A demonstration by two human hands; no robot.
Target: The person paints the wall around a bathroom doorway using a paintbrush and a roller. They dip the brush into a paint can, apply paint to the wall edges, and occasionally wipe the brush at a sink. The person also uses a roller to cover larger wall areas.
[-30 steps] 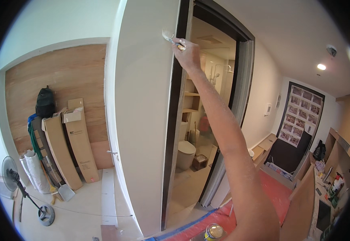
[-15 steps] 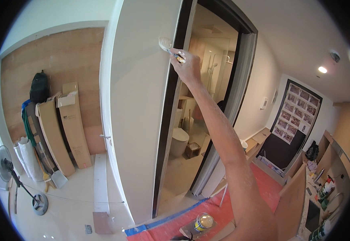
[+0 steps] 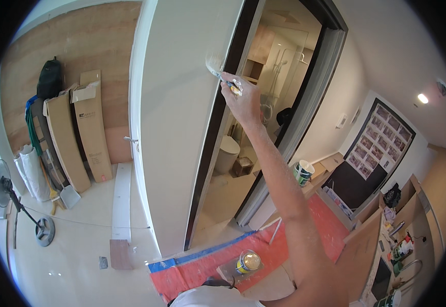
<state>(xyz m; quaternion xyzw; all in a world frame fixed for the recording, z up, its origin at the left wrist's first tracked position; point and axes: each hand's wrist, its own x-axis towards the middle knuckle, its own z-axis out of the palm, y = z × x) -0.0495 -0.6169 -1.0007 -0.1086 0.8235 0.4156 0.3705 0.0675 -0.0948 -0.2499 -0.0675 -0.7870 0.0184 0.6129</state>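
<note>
My right hand (image 3: pixel 241 97) is raised, its fingers closed round the handle of a paintbrush (image 3: pixel 214 70). The pale bristles of the brush lie against, or very near, the off-white wall panel (image 3: pixel 174 117), beside the dark door frame (image 3: pixel 210 128). White specks and smears mark the hand and forearm. Below, an open paint can (image 3: pixel 248 261) stands on a board over the red floor sheet (image 3: pixel 182 279). My left hand is out of view.
Beyond the doorway are a toilet (image 3: pixel 227 153) and a glass shower. To the left stand a fan (image 3: pixel 41 230), tall cardboard boxes (image 3: pixel 92 133) and a dustpan (image 3: pixel 70 196). A paint bucket (image 3: pixel 303 173) sits behind my forearm; a cluttered counter (image 3: pixel 381 256) lies at right.
My view has tilted further down and swung, so the can and floor show higher up. The brush sits slightly lower on the panel, still in my right hand.
</note>
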